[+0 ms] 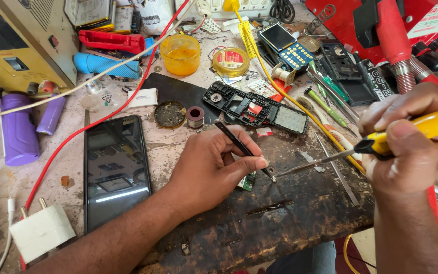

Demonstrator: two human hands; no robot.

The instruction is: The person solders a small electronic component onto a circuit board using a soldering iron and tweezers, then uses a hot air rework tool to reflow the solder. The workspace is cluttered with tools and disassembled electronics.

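The left hand (209,165) pinches a pair of slim black metal tweezers (242,147) between thumb and forefinger, fingers closed firmly round the shaft, the points pressed down at a tiny part just right of the small green circuit board (248,181) that peeks out from under the palm. The right hand (411,147) is wrapped in a full fist round the yellow plastic handle of a soldering iron (381,142), whose thin grey tip meets the tweezer points on the scorched dark wooden work block (290,213), near the middle of the scene.

Done well, I judge this joint wants the heel of the left hand planted on the block so the tweezers cannot drift, and the iron touched only briefly and lightly, since the board is small and heat would spread fast. The iron's cord should stay slack.

To the left lies a black glass-faced smartphone (116,170); farther off sit a small spool of solder wire (195,116), an orange translucent plastic cup (180,53) and an opened black phone housing (254,107).
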